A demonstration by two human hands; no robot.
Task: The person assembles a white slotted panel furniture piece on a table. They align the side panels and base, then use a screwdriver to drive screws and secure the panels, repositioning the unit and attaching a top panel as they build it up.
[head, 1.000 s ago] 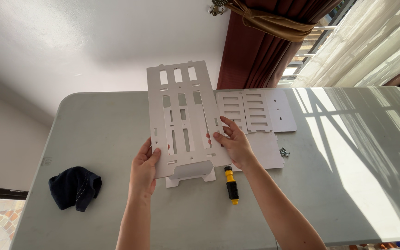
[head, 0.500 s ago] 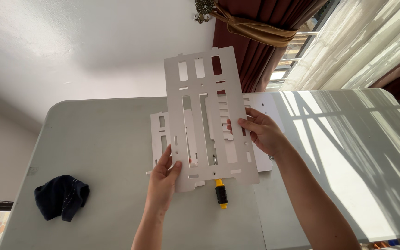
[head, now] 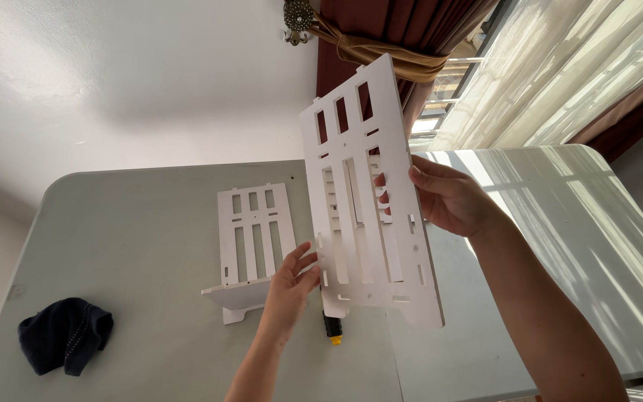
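I hold one big white board [head: 370, 201] up in the air above the grey surface [head: 135, 246]. The board has many long slots cut in it. My right hand [head: 452, 201] grips its right edge, fingers clenched around it. My left hand [head: 290, 286] touches its lower left edge with loose fingers. One more white slotted board [head: 253, 242] lies flat on the surface. One yellow and black tool [head: 333, 327] peeks out under my board. One dark blue cloth [head: 65, 335] sits far left.
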